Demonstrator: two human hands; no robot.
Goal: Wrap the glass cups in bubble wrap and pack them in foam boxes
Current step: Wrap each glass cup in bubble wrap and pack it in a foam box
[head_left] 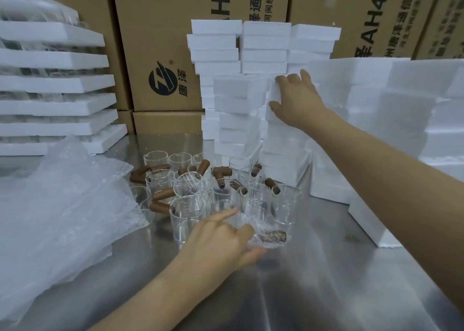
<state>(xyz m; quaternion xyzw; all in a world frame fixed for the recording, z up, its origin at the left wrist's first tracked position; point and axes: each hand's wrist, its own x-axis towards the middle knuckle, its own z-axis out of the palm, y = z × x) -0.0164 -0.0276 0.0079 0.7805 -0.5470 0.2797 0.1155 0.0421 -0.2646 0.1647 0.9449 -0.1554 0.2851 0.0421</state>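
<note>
— Left hand (221, 240)?
— Near centre, curled round a bubble-wrapped cup (270, 235) lying on the steel table (326, 280).
— Right hand (298, 99)?
— Far side, gripping the top foam box (273, 92) of a stack.
— Bare glass cups (190, 187)?
— Clustered between, right of the bubble wrap (62, 205).

The left hand (221, 237) reaches forward from the lower edge, back upward, the bare left forearm (150, 290) slanting up and to the right; its fingers and thumb curl round a wrapped cup (267, 234), the index finger lying straighter than the others; the right hand (298, 99) is stretched farther out and higher, the right forearm (391, 160) running in from the right edge; its fingers hook over the top of a foam box (273, 93), the thumb pressing the near face.
</note>
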